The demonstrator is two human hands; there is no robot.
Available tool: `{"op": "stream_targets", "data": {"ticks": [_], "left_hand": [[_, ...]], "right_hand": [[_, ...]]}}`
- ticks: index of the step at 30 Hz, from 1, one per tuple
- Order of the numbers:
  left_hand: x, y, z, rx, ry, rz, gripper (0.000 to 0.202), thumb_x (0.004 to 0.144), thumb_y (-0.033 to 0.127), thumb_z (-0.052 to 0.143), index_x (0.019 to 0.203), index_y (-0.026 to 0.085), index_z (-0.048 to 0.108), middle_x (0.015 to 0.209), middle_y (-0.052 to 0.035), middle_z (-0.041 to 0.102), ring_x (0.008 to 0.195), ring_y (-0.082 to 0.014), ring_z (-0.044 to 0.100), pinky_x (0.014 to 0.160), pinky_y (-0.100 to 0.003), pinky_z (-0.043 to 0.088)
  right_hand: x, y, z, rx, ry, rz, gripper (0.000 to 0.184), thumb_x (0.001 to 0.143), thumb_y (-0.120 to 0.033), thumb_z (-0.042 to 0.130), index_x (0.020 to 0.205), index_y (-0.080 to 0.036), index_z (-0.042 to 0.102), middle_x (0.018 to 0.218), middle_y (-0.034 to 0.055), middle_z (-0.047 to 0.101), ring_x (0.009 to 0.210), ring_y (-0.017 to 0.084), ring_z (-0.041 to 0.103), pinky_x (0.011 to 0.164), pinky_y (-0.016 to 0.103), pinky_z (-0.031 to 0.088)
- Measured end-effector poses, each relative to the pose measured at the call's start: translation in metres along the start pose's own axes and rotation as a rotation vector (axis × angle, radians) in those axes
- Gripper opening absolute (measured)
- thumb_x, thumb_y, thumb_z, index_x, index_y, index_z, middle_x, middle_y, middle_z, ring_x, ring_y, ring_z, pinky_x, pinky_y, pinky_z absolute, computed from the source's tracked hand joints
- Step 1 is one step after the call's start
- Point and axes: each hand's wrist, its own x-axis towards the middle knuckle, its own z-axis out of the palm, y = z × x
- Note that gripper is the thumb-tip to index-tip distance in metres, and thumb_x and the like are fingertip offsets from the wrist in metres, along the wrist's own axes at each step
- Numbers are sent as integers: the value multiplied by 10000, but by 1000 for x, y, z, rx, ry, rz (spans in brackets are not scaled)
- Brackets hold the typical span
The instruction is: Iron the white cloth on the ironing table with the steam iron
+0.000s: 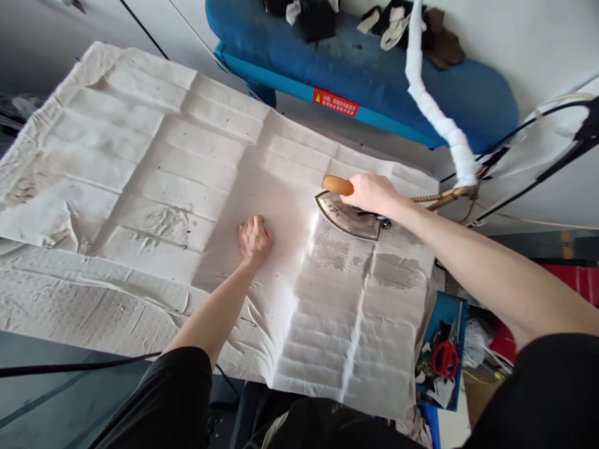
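A large creased white cloth (163,187) lies spread out, marked by fold lines and small dark specks, with grey damp-looking patches (337,249) near the iron. My right hand (369,193) grips the wooden handle (337,185) of a metal flatiron (349,216), whose body rests on the cloth. My left hand (255,240) sits on the cloth to the left of the iron, its fingers curled into a loose fist. It holds nothing that I can see.
A white-wrapped cord (440,106) rises from the iron's braided lead. Behind stands a blue padded board (355,68) with a red warning label (336,101) and dark garments. At lower right, red-handled scissors (444,360) lie on a blue tray (452,318).
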Motion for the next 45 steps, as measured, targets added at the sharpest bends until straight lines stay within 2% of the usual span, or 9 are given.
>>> {"op": "stream_targets", "data": {"ticks": [4,7,11,15,17,21,39,42,45], "left_hand": [[0,1,-2,2,-21,5,298,905,192,438,1137,144,617,1107,-199,669,1094,-367,626,980,-507,443],[0,1,-3,-2,-25,0,304,901,190,439,1141,146,620,1115,-201,673,1091,-367,630,982,-506,445],[1,1,-1,-9,-5,-11,316,879,180,461,1151,154,621,1109,-193,677,1099,-362,631,1000,-507,445],[1,-1,1,-3,4,-2,329,870,183,472,1162,151,622,1116,-197,678,1101,-369,630,1002,-514,446],[1,-1,2,0,7,1,336,875,185,466,1168,143,624,1130,-202,675,1105,-371,631,1001,-514,446],[1,-1,3,10,5,4,352,878,185,457,1182,125,622,1149,-217,668,1129,-380,625,1001,-520,443],[-1,2,-1,57,0,16,305,883,175,459,1136,140,626,1119,-193,683,1093,-360,638,972,-488,454],[-1,3,-2,64,-11,16,291,889,173,456,1122,149,629,1107,-189,684,1092,-360,638,962,-487,454],[0,2,-1,72,-8,28,284,891,176,455,1113,152,632,1094,-186,685,1083,-360,638,947,-486,455]], "right_hand": [[-15,21,17,-5,-23,61,256,888,-425,585,924,-214,726,870,93,738,814,286,695,692,359,476],[-14,29,31,39,44,17,244,889,-419,577,964,-218,693,1001,94,714,883,280,677,756,373,492],[-8,34,39,59,186,-34,499,822,-461,675,1232,-184,613,1301,162,594,1178,346,589,962,461,479],[-8,34,36,151,174,-15,721,789,-436,709,1434,-181,514,1371,172,580,1129,320,616,898,419,501],[-9,32,32,172,109,9,611,800,-423,688,1363,-203,596,1235,131,680,1009,298,662,806,385,508],[-7,27,26,114,-23,69,303,807,-409,655,1006,-206,759,938,96,760,859,292,704,718,360,493],[-8,28,30,13,26,64,332,852,-468,618,979,-205,778,932,117,774,863,314,722,680,346,464],[-4,27,23,-1,-2,63,347,847,-492,635,987,-207,774,947,125,773,868,328,721,683,365,473],[5,11,9,2,-2,55,356,846,-500,650,995,-199,771,960,138,771,892,341,722,710,388,495]]}}
